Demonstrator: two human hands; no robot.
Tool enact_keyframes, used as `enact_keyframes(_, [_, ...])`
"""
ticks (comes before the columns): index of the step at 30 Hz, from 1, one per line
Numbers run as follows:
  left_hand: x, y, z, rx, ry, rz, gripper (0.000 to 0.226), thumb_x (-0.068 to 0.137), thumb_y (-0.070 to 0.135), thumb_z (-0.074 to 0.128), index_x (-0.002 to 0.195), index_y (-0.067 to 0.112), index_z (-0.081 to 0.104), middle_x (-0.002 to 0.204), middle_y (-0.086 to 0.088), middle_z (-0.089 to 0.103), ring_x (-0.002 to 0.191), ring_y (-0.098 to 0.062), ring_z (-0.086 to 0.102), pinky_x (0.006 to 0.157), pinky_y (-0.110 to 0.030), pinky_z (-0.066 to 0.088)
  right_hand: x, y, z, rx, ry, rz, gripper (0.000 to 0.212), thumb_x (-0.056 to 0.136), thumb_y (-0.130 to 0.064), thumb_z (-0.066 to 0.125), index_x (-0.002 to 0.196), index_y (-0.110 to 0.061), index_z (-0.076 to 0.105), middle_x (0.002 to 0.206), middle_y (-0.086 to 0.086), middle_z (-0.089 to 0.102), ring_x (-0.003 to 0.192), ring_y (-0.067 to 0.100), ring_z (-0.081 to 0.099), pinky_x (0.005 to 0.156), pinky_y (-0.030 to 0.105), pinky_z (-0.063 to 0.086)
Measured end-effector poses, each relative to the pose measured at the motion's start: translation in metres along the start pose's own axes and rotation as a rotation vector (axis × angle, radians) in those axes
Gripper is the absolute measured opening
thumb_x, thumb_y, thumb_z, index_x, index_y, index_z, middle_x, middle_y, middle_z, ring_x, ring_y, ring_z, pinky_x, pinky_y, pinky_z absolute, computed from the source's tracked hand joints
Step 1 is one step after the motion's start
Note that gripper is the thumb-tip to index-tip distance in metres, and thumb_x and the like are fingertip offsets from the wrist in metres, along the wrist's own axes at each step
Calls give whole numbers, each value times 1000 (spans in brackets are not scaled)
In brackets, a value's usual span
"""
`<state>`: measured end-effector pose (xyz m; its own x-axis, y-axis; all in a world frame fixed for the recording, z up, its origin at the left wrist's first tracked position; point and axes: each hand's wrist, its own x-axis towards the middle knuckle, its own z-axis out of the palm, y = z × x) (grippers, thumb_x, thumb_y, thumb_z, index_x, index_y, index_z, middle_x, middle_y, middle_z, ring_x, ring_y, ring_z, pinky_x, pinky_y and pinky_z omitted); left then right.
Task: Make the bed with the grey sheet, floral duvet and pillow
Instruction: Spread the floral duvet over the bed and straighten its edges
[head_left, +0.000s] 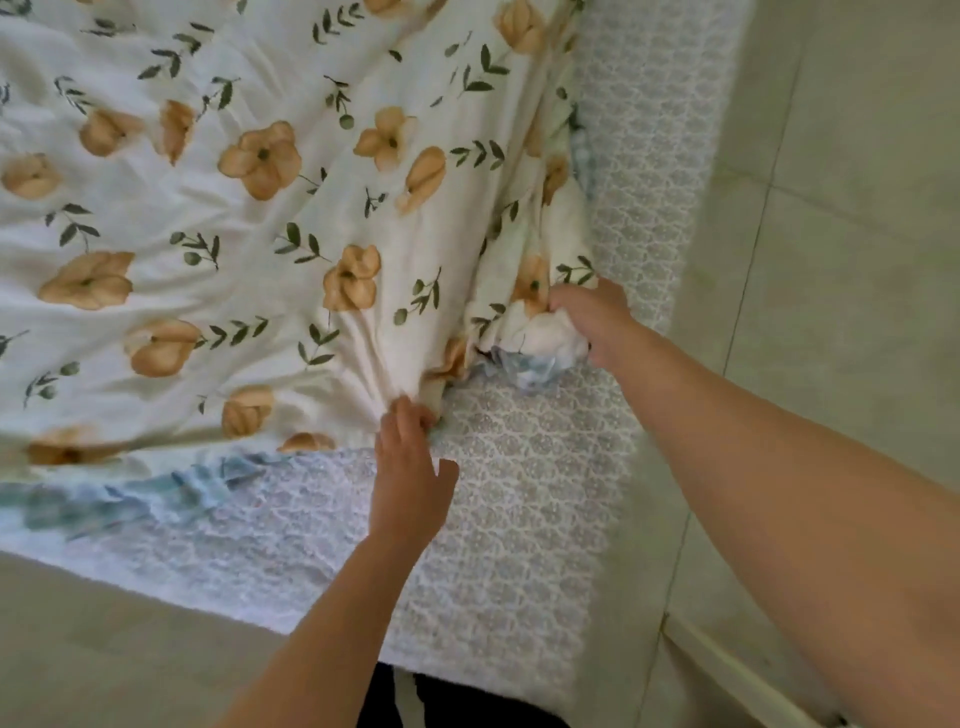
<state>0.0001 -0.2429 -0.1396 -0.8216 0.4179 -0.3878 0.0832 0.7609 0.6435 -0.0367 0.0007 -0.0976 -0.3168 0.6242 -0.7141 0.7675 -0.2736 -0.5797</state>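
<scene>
1. The floral duvet (260, 234) lies spread over the grey sheet (519, 493), its near corner bunched up.
2. The right hand (597, 322) clutches that bunched corner.
3. The left hand (410, 478) seems to pinch the duvet's near edge, though blur hides its fingertips.
</scene>
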Motion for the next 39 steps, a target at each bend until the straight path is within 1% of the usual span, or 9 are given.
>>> enact_keyframes(3, [-16, 9, 13, -336, -101, -307, 28, 83, 24, 71, 99, 15, 50, 90, 2, 56, 82, -19, 55, 66, -27, 42, -7, 41, -11, 47, 86, 97, 30, 79, -5, 54, 108, -6, 61, 92, 5, 63, 91, 25, 61, 81, 30, 52])
enact_keyframes(6, [-18, 18, 20, -626, -145, -435, 46, 76, 48, 73, 107, 17, 61, 93, 3, 68, 86, -13, 64, 78, -30, 51, -10, 76, -24, 74, 134, 192, 41, 76, -3, 53, 116, -2, 59, 105, 11, 64, 98, 30, 63, 87, 35, 53])
enact_keyframes(9, [-14, 37, 25, -909, -160, -440, 43, 80, 41, 74, 113, 16, 64, 83, 10, 68, 79, -10, 62, 82, -28, 52, -27, 111, -44, 64, 103, 256, 30, 72, 3, 54, 100, -2, 63, 86, 8, 63, 86, 26, 64, 75, 30, 55])
enact_keyframes(12, [-19, 55, 30, -1095, -187, -507, 38, 82, 23, 75, 117, 19, 62, 101, 8, 72, 95, -11, 65, 81, -28, 53, -53, 154, -63, 108, 43, 284, 31, 63, 7, 57, 92, 3, 68, 93, 12, 71, 86, 27, 67, 87, 43, 56])
enact_keyframes(18, [-66, 51, 36, -938, -77, -565, 12, 83, 13, 69, 93, 12, 62, 88, -3, 68, 88, -25, 63, 68, -33, 54, -117, 203, -73, 226, 47, 260, 14, 67, 1, 56, 77, -6, 63, 76, 9, 62, 73, 24, 59, 67, 30, 48])
enact_keyframes(25, [-191, 1, 27, -523, -15, -445, 18, 87, 26, 69, 73, 22, 57, 82, -7, 67, 82, -28, 62, 77, -38, 51, -230, 291, -72, 504, -62, 325, 15, 70, 3, 51, 79, -3, 62, 80, 13, 61, 80, 28, 60, 71, 36, 47])
enact_keyframes(32, [-229, -73, 16, -485, -248, -577, 30, 81, 6, 70, 104, 15, 55, 99, -2, 63, 91, -20, 60, 79, -33, 48, -255, 351, -31, 586, 212, 431, 40, 76, -6, 73, 112, -10, 56, 107, 7, 65, 96, 27, 64, 83, 38, 54])
enact_keyframes(36, [-189, -81, -4, -672, -12, -632, 31, 83, 1, 55, 114, 2, 56, 82, -4, 61, 74, -16, 57, 68, -25, 47, -247, 329, -13, 35, 467, 210, 68, 78, -24, 74, 135, -15, 39, 135, 8, 47, 121, 32, 50, 101, 51, 40])
enact_keyframes(39, [-152, -86, -25, -790, 155, -707, 27, 80, 8, 48, 102, -4, 59, 76, -4, 56, 74, -19, 53, 75, -31, 46, -241, 300, -7, -203, 432, -93, 71, 76, -11, 68, 139, -19, 36, 144, 5, 38, 131, 27, 40, 107, 51, 33])
